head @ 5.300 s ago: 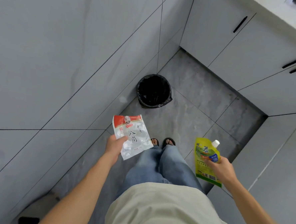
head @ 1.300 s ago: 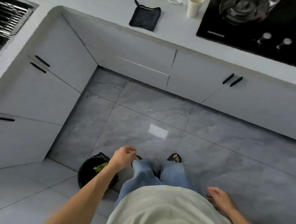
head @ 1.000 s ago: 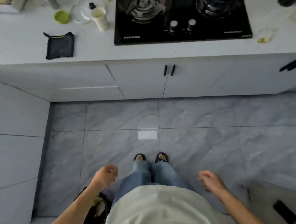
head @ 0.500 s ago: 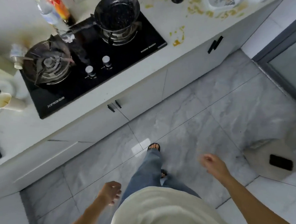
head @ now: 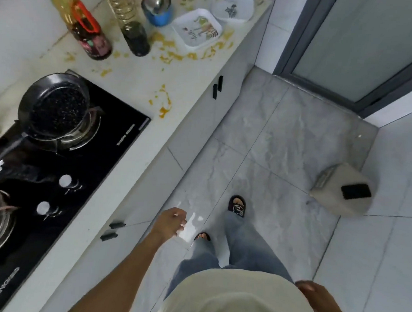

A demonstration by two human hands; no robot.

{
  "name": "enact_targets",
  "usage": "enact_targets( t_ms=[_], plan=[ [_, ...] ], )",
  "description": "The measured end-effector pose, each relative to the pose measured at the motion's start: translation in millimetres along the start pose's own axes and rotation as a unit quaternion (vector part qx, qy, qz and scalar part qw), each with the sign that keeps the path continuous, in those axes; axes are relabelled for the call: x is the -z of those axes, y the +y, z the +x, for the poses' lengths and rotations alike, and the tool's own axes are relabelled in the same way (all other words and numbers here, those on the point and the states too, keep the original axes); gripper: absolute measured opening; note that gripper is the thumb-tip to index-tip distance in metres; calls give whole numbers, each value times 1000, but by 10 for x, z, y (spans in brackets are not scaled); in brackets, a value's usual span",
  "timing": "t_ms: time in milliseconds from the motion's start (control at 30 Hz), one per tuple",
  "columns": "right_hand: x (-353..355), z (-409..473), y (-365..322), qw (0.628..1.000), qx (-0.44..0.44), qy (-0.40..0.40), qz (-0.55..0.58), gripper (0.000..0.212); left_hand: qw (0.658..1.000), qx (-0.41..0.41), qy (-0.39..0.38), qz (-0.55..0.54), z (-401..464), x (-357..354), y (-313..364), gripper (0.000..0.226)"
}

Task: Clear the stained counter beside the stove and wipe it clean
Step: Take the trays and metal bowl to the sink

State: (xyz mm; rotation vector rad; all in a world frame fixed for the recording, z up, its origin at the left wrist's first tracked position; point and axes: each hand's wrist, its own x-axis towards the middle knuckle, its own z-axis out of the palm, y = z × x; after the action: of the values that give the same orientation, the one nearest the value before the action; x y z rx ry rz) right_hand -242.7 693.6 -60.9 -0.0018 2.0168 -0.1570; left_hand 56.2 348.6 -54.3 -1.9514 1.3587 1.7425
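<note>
A: Hands? 
B: Right hand point(head: 312, 292) low by the hip, partly cut off, can't tell grip. Left hand point(head: 170, 222) over the floor, fingers loosely curled, holding nothing.
A: Counter?
B: Stained counter point(head: 180, 82) is up-left, past the stove point(head: 61, 171) w/ pan point(head: 53, 110). Yellow smears around two bottles point(head: 135, 34), blue cup point(head: 158, 10), two square dishes point(head: 198, 30).

Bright, even daylight, apparently from the frosted door point(head: 366, 45) far right. White glare patch on the floor point(head: 191, 227) tiles near the feet. Soft, faint shadows. Strong wide-angle bending at the edges; slight motion blur throughout, heaviest along the near left stove point(head: 61, 171).
</note>
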Motion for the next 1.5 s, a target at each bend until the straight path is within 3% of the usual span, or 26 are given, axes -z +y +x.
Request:
enact_targets(
  t_ms=[200, 367, 667, 800, 967, 1200, 1367, 1500],
  plan=[
    [487, 417, -548, 999, 30, -31, -28, 27, 999, 30, -28, 8, 338, -136, 622, 10],
    [1050, 705, -1453, 997, 28, -24, 67, 20, 991, 122, -19, -46, 482, -206, 757, 14],
    [1707, 1146, -3362, 982, 168, -25, 86, 20, 983, 186, -12, 0, 651, -265, 1027, 9],
    [1793, 1267, -3895, 980, 180, -32, 78, 18, 986, 153, -24, 67, 931, -150, 1460, 9],
    [1871, 1355, -4086, 986, 159, -25, 39, 19, 985, 166, -19, -42, 1439, 67, 2276, 18],
    [2134, 1534, -3876, 997, 62, -11, 35, 17, 1000, 19, -19, 15, 1916, 91, 3603, 13],
    [2495, 1764, -3982, 999, -22, -17, 34, 15, 999, -8, -29, -15, 2228, 79, 4321, 12],
    [2900, 2090, -4457, 998, -29, -54, 7, 17, 1000, -10, -12, -8, 2377, 11, 4596, 14]
  ],
)
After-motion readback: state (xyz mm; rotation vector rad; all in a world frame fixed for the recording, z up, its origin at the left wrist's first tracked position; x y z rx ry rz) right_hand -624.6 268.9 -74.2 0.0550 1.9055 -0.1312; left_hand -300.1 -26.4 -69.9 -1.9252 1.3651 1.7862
